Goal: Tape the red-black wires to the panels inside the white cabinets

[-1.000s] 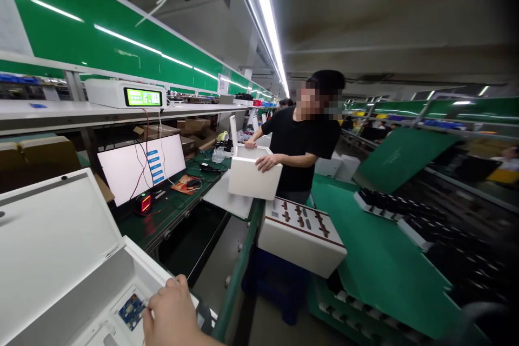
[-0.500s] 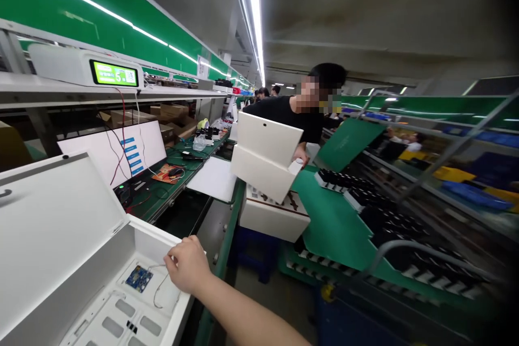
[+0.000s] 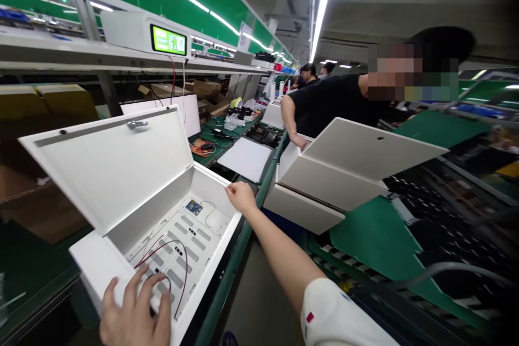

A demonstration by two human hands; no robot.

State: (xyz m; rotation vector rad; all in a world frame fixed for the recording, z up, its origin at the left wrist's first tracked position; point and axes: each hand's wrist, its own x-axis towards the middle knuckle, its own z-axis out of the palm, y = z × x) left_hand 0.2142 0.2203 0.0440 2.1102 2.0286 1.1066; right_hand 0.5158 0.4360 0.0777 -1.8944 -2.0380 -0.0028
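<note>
White hinged-lid box (image 3: 99, 262) beside the green rail (image 3: 227, 270), lid (image 3: 117, 167) raised, circuit board (image 3: 194, 207) inside | Left hand (image 3: 138, 313) spreads open fingers over its near end | Right hand (image 3: 242, 198) curls its fingers at the far corner, grip unclear | Co-worker (image 3: 330, 102) reaches into a second box (image 3: 336, 178)

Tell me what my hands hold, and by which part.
The right grip seems to hold the box by its far corner; left grip lies over its near end, hold unclear.

Hands (image 3: 135, 311) on open white box (image 3: 154, 216), right grip unclear.
</note>
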